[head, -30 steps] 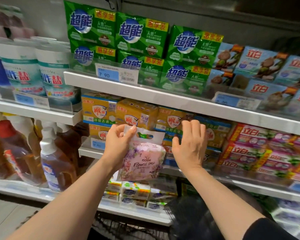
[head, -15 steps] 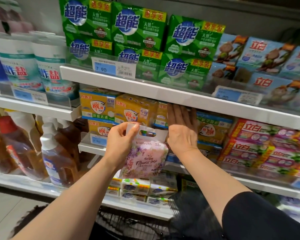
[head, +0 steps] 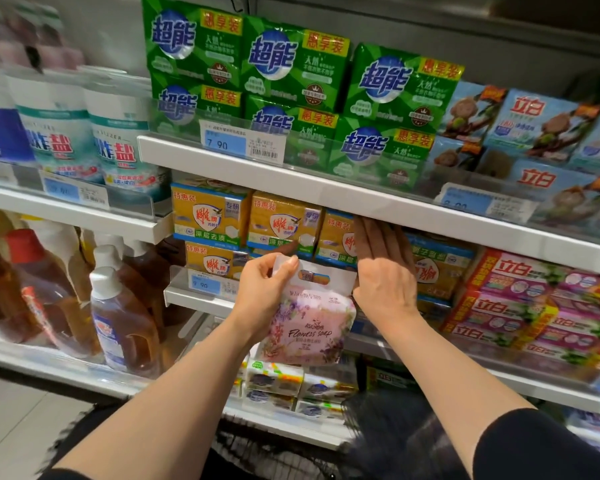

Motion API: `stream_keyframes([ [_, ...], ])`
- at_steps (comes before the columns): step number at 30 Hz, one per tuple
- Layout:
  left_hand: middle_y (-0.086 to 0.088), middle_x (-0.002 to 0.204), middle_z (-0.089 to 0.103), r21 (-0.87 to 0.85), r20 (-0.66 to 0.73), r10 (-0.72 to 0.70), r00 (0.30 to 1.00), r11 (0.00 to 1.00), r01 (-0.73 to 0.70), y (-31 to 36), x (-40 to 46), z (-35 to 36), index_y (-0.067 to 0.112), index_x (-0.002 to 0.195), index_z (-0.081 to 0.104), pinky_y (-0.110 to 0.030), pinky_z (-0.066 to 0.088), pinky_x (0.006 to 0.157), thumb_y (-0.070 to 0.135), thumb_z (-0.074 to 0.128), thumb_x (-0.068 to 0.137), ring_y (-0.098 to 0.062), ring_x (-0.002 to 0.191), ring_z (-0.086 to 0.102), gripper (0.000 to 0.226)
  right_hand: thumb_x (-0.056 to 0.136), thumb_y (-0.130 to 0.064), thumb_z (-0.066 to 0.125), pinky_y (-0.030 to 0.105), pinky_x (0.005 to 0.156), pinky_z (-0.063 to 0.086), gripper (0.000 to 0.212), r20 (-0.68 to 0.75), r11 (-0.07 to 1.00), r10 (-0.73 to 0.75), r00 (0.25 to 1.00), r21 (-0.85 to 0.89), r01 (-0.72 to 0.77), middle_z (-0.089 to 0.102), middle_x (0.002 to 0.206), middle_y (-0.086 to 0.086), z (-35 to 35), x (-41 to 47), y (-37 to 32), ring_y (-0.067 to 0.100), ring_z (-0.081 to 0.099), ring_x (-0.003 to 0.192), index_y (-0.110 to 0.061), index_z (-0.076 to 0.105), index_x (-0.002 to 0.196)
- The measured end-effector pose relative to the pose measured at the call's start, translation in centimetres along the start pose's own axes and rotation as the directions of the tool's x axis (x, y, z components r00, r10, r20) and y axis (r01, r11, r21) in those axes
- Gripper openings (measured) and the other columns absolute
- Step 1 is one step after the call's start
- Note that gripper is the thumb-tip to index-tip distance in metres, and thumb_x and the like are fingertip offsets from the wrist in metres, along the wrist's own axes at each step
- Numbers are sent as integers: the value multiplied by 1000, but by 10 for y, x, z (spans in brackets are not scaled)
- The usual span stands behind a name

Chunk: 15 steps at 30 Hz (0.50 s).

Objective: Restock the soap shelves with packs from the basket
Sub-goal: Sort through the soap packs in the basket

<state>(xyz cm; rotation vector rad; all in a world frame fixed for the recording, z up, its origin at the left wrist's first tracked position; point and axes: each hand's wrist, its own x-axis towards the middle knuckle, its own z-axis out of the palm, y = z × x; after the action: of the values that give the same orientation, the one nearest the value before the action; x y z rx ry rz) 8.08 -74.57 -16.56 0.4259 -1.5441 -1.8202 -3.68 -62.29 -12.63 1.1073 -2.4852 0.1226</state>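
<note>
You hold a pink flower-printed soap pack at the middle shelf while your other hand reaches in between the stock.

Your left hand (head: pixel 264 292) pinches the white hanging tab of the pink flower-printed soap pack (head: pixel 309 327), held in the air in front of the white middle shelf (head: pixel 201 299). Your right hand (head: pixel 383 271), flat with fingers straight and together, is slid between the yellow boxed soap packs (head: pixel 281 223) and the yellow-and-blue packs (head: pixel 433 268), under the white upper shelf (head: pixel 326 192) carrying green soap packs (head: pixel 291 60).

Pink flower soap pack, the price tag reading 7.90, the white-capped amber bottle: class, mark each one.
pink flower soap pack (head: pixel 309 332), head view, middle of its printed front.
7.90 price tag (head: pixel 243 144), head view, its centre.
white-capped amber bottle (head: pixel 125 327), head view, its body.
</note>
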Motion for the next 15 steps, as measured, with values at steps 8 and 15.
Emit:
stream_keyframes([
  [8, -17, 71, 55, -3, 35, 9, 999, 1000, -9, 10, -6, -1, -8, 71, 49, -34, 47, 60, 16, 55, 97, -26, 63, 56, 36, 78, 4, 52, 34, 54, 49, 24, -469, 937, -103, 877, 251, 244, 64, 79, 15, 20, -17, 16, 33, 59, 63, 0, 67, 96],
  [15, -12, 75, 59, -232, 121, -54, 991, 969, 81, 39, -30, 15, 5, 77, 54, -37, 57, 63, 19, 56, 96, -24, 65, 63, 23, 74, -19, 78, 28, 88, 53, 49, 284, 265, -141, 948, 934, -240, 68, 107, -2, -13, -47, 46, 13, 64, 104, -14, 57, 118],
])
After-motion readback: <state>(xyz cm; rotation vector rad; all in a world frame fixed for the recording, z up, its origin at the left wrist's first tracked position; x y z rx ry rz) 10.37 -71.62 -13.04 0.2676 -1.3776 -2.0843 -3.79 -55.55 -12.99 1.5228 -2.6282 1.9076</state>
